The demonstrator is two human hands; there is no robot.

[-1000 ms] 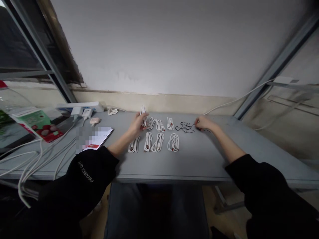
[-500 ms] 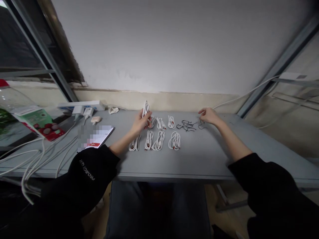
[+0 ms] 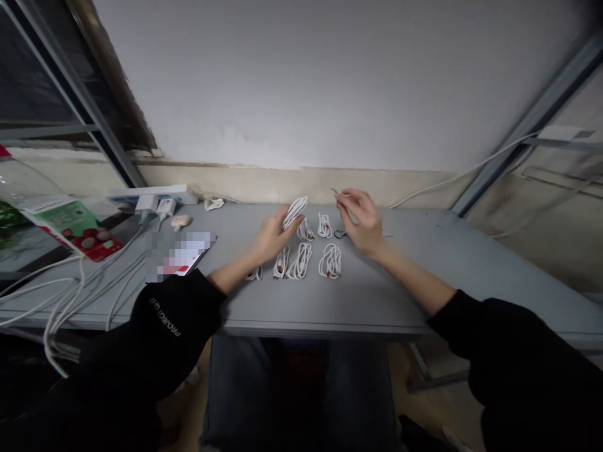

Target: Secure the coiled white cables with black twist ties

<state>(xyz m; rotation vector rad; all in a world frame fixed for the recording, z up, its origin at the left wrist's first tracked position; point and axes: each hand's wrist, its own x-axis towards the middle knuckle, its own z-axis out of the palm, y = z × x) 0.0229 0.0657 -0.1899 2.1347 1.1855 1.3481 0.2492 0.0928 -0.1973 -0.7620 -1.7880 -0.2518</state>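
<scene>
The left hand [image 3: 277,235] grips a white cable coil [image 3: 296,211], best kept neatly bunched; the right hand [image 3: 360,220] pinches a thin dark strand [image 3: 334,192].

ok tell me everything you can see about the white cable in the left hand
The white cable is coiled into a slim, elongated bundle of several side-by-side strands, with a smooth sheath that looks like plastic. It is held up over the desk, near the back edge in this view, and tilted so its upper end leans to the right. The grip of the left hand closes around its lower part and hides some of it. Its plugs, and whether anything ties it, cannot be made out.
</scene>
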